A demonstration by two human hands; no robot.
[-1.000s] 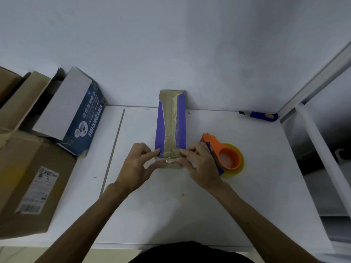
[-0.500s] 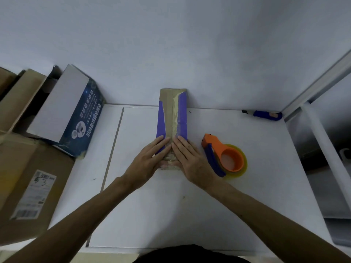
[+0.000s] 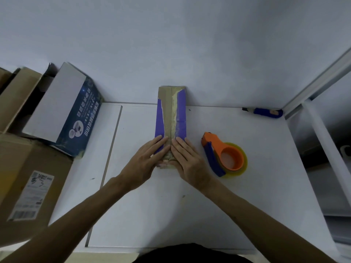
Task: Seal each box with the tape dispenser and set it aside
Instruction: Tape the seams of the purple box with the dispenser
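A long narrow purple box (image 3: 171, 114) with a strip of tan tape down its middle lies lengthwise on the white table (image 3: 190, 205), its far end against the wall. My left hand (image 3: 146, 160) and my right hand (image 3: 187, 160) rest flat on its near end, fingers together, pressing down either side of the tape seam. The orange and blue tape dispenser (image 3: 223, 156) with its yellow roll lies on the table just right of my right hand, untouched.
A dark blue printed box (image 3: 76, 118) with an open white flap leans at the left. Brown cardboard cartons (image 3: 28, 177) stack at the table's left edge. A blue utility knife (image 3: 266, 112) lies at the back right by a white frame post (image 3: 326, 149).
My hands moved from pinching the box's near end to lying flat on its top. They have slid a little farther up and closer together over the seam.
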